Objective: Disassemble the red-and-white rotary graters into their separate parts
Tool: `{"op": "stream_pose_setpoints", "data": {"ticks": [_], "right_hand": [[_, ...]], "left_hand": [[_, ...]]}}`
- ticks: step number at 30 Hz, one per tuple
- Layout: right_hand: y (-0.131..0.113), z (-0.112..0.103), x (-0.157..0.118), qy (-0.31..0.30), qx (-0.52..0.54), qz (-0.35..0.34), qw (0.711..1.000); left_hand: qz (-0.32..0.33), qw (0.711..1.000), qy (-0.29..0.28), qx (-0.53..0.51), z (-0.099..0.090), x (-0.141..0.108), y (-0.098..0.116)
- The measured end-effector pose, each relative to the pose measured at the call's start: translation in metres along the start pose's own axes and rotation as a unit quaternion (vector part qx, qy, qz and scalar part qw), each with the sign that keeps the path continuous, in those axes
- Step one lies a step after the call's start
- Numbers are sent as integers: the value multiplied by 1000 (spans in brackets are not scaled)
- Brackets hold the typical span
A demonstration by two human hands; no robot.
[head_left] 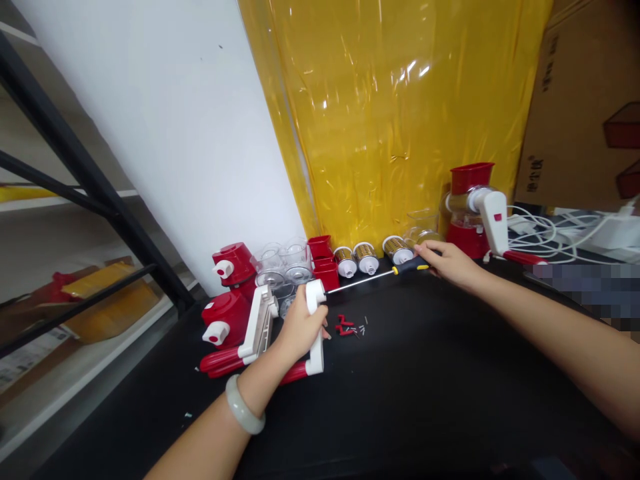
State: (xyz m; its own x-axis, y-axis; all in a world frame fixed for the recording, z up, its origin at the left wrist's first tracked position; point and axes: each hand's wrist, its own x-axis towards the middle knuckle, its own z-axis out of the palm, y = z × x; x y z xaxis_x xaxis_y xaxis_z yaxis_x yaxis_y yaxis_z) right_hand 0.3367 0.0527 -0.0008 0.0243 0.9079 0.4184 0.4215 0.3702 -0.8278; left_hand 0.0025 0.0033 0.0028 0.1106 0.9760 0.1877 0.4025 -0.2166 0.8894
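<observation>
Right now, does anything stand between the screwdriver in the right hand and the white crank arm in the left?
Nothing visible. From the right hand, the screwdriver's shaft runs unobstructed to the end of the white crank arm in the left hand; the red pieces lie on the table, off that line.

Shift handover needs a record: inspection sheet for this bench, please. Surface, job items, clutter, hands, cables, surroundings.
Surface: black table, small pale scraps near its left side.
Job items: white crank with red grip; screwdriver, tip at the crank's upper end, seating not discernible.
Clutter: red clips and screws loose beyond the crank; drums and clear cups lined up behind.
Hands: left grips the crank; right holds the screwdriver handle.
Cables: white cables, tangled, far right.
Surroundings: shelving left, yellow curtain behind, carton right.
</observation>
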Motion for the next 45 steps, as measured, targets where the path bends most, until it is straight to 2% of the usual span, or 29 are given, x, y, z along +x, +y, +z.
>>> {"op": "stream_pose_setpoints", "data": {"ticks": [10,14,18,21,25,31,39,45], "right_hand": [[3,0,3,-5,18,-16,1000],[3,3,3,9,116,7,993],[-2,6,1,9,263,31,964],[-6,5,1,4,303,29,953],[-7,3,1,20,228,-1,974],[-9,-1,-3,1,120,-4,993],[-7,-4,-2,11,100,-32,994],[-10,-4,-1,28,74,-75,994]], "left_hand": [[-22,999,5,-28,2,2,-2],[-23,999,4,-34,2,2,-1],[-25,999,2,-36,3,1,2],[-19,999,4,-41,3,0,3],[5,998,19,-61,2,0,2],[38,996,42,-69,-1,2,-1],[34,997,36,-55,-1,-1,6],[19,997,30,-63,-1,1,1]]}}
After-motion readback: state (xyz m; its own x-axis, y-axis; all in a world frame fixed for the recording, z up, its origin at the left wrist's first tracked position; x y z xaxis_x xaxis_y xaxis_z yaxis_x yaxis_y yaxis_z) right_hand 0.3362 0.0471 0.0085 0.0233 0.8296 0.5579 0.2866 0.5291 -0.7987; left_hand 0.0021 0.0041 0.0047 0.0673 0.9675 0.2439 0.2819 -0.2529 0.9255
